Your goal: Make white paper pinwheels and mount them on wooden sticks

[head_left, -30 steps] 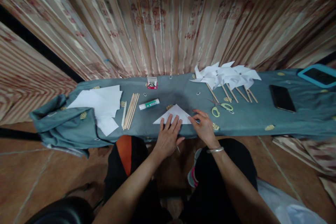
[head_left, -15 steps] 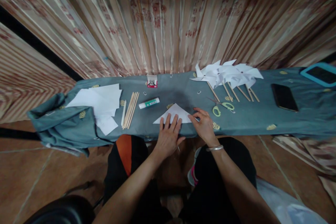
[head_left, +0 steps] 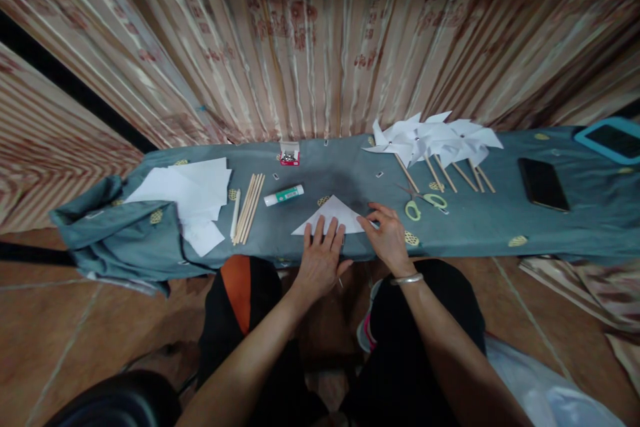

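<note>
A white sheet of paper (head_left: 334,208), folded into a triangle, lies on the cloth-covered table in front of me with its peak pointing away. My left hand (head_left: 321,255) lies flat on its lower edge, fingers spread. At the triangle's right corner, my right hand (head_left: 387,235) pinches the paper between thumb and fingers. A glue stick (head_left: 284,195) rests just beyond the left side of the paper. Green-handled scissors (head_left: 421,203) lie past my right hand, blades toward the left.
Wooden sticks (head_left: 249,209) and a white pencil-like rod (head_left: 235,215) lie at the left beside paper sheets (head_left: 200,190). A small red box (head_left: 289,155) sits at the back. Several paper pinwheels (head_left: 435,139), a phone (head_left: 543,184) and a blue-framed tablet (head_left: 613,140) are rightward.
Almost nothing differs. Both hands keep their places on the folded paper, and the view has shifted very slightly.
</note>
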{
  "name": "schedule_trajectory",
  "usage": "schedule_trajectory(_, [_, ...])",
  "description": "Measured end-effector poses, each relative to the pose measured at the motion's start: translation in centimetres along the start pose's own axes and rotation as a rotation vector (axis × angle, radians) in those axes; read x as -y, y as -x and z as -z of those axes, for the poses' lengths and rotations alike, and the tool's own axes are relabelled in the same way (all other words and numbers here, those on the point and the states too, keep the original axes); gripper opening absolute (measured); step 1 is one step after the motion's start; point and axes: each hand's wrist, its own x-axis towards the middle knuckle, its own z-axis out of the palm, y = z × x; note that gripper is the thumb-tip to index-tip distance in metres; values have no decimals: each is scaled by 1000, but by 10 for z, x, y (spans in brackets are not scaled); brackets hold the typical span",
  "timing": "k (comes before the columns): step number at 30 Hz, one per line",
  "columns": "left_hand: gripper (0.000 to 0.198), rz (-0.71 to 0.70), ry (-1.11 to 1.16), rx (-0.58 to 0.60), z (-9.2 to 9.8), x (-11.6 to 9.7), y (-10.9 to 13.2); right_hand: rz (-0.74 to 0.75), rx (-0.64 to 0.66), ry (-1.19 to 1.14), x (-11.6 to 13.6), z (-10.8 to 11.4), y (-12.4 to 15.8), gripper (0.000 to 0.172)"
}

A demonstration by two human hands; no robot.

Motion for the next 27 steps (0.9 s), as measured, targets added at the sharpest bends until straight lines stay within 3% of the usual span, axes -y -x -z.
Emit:
schedule_trajectory(14, [68, 13, -18, 46, 3, -1, -1, 14, 20, 38, 3, 0, 1, 26])
schedule_trajectory(22, [68, 12, -44, 48, 2, -2, -1, 57, 66, 103, 9, 0, 9, 52])
schedule_trajectory(27, [69, 15, -45, 58, 3, -2, -1, 38, 96, 149, 13, -1, 12, 56])
